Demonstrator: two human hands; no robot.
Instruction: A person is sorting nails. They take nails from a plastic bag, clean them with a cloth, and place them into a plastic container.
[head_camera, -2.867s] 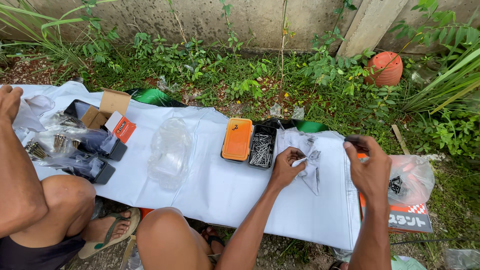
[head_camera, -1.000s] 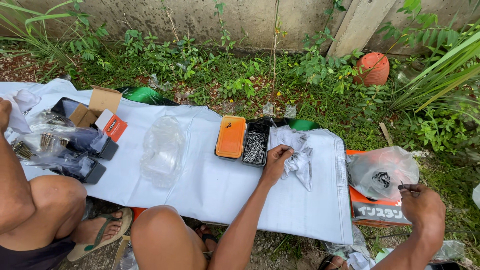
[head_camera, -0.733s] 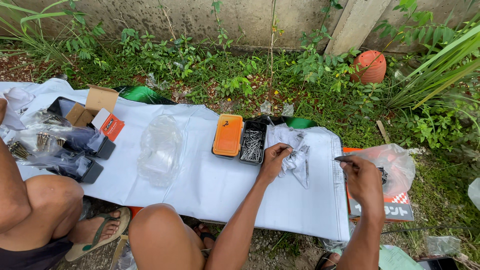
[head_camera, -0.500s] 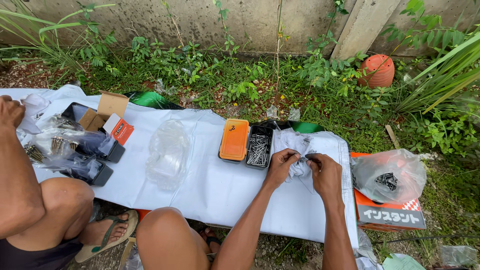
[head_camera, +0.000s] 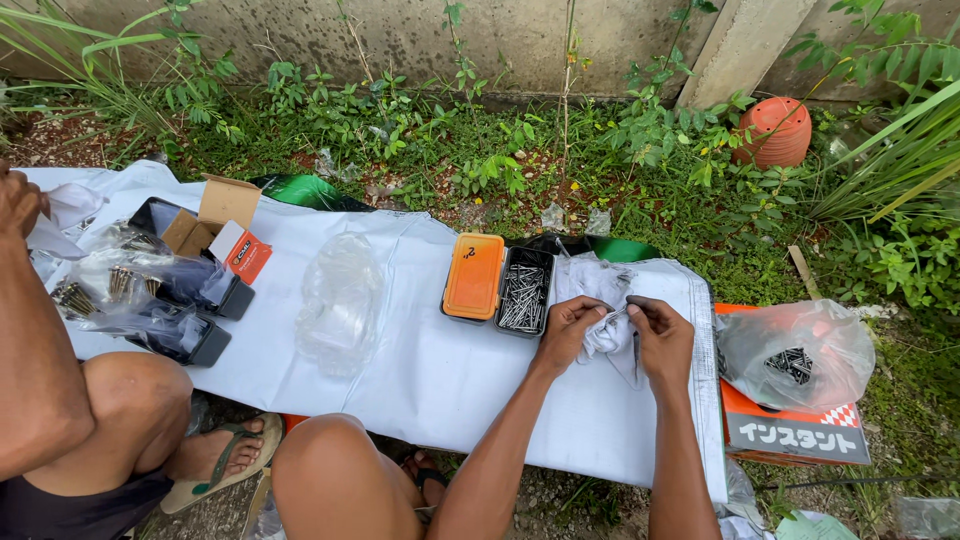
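- Nail (head_camera: 617, 316) — a thin grey one, pinched between the fingertips of both hands, right over the cloth (head_camera: 600, 300) at the right end of the bench (head_camera: 420, 370).
- Right hand (head_camera: 662, 335) is back at the cloth; a second ago it was out over the clear bag (head_camera: 795, 350) of nails on the orange box (head_camera: 795, 435), holding a nail — so one nail has come across from bag to cloth.
- Left hand (head_camera: 567, 330) has stayed put the whole time, curled shut on the cloth; now its fingertips meet the nail too.
- Right hand is closed in a pinch on the nail, thumb against forefinger.
- Tray (head_camera: 523, 290) — black, full of nails, just left of the cloth, its orange lid (head_camera: 474, 276) beside it; neither has moved.
- Judging from that, the nails look to be handled one at a time in the cloth.
- Far left, another person's hand (head_camera: 18, 200) holds a plastic bag near packets of nails; apart from this work.
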